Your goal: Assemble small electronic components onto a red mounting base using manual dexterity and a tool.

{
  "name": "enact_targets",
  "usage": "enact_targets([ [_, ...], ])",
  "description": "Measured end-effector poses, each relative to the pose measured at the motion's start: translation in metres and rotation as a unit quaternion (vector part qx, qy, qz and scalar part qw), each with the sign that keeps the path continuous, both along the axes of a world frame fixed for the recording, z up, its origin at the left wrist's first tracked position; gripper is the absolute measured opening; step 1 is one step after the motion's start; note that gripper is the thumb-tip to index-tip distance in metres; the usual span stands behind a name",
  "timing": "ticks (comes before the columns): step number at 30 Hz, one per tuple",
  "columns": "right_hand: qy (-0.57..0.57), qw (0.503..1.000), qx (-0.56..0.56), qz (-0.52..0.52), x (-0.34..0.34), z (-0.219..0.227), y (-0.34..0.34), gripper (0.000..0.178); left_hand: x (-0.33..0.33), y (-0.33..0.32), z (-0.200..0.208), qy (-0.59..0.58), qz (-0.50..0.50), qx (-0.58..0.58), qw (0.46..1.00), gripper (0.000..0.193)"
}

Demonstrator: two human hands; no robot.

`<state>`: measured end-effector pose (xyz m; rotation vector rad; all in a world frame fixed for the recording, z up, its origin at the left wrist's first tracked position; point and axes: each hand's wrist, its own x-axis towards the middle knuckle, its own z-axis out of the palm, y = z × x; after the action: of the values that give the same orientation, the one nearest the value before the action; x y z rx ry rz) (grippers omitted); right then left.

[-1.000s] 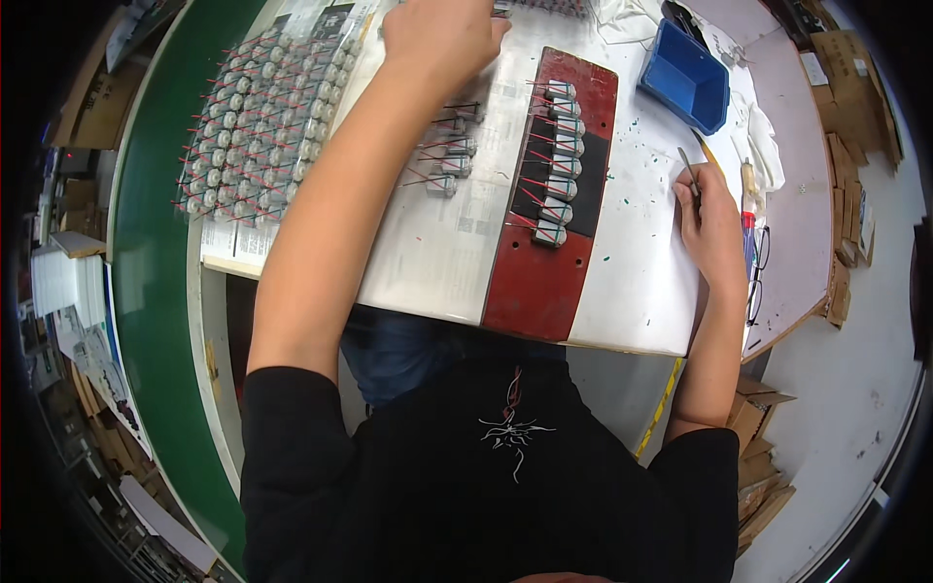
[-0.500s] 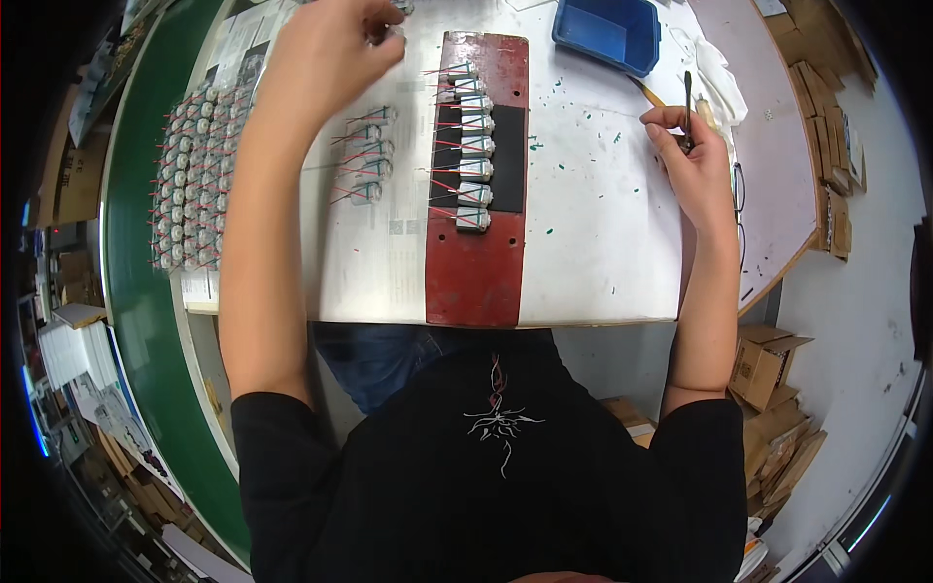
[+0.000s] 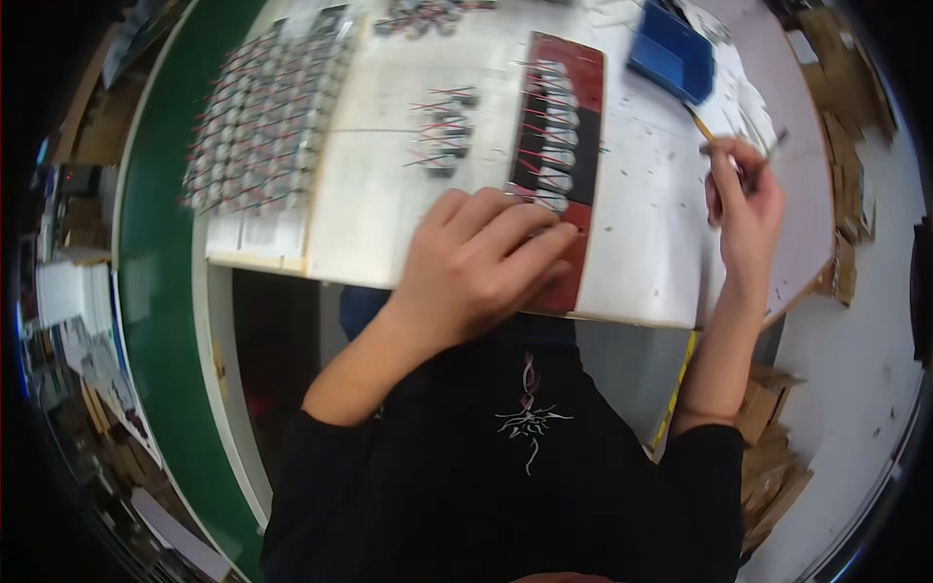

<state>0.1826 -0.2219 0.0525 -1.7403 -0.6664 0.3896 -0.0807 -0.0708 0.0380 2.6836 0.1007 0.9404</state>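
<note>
A row of small silver motors (image 3: 558, 136) with red and teal wires lies along a red board (image 3: 569, 272) with a black pad. My left hand (image 3: 476, 257) reaches over the near end of that row, its fingers curled and pressed together. Its fingertips are partly hidden and blurred, so what they hold cannot be made out. My right hand (image 3: 746, 199) is closed round a screwdriver (image 3: 777, 143) at the right of the table, the shaft pointing up and away. Several loose motors (image 3: 445, 136) lie left of the board.
Many wired motors (image 3: 258, 136) stand in close rows at the left. More lie in a heap (image 3: 423, 17) at the far side. A blue bin (image 3: 671, 53) sits far right, with a yellow-handled tool (image 3: 698, 121) beside it. Cardboard boxes (image 3: 841, 146) are stacked beyond the table's right side.
My left hand has come from the far heap back to the near end of the board. The view has shifted left. My right hand still grips the screwdriver, now tilted more to the right.
</note>
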Motion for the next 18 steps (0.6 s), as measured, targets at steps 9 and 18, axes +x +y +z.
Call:
enact_targets([
  [9,0.013,0.961,0.128,0.243,-0.110,0.014,-0.002,0.015,-0.004,-0.019,0.011,-0.088,-0.083,-0.399,0.909,0.018],
  [18,0.065,0.956,0.151,0.245,-0.119,0.007,0.004,0.008,-0.007,-0.013,0.012,-0.114,-0.103,-0.408,0.900,0.016],
])
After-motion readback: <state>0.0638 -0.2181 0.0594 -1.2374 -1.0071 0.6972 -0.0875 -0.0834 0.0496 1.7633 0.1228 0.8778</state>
